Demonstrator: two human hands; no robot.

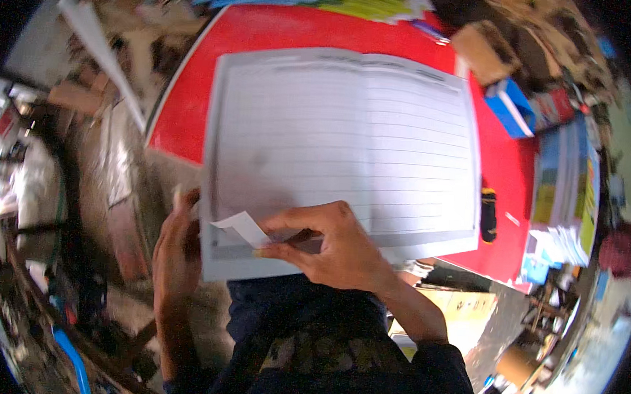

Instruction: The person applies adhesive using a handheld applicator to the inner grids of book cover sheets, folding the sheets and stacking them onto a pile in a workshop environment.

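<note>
Right hand [341, 253] pinching a small white paper strip [243, 227] against the open ruled grey-edged booklet [340, 148]. Left hand [178, 250] gripping that booklet's near corner over the red bench [501, 172]. Likely mid-sticking; pressing flat next.

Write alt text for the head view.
A right hand pinches a small white paper strip at the near edge of a ruled sheet; the left hand grips the sheet's left corner. It lies on a red table beside stacked booklets.
</note>
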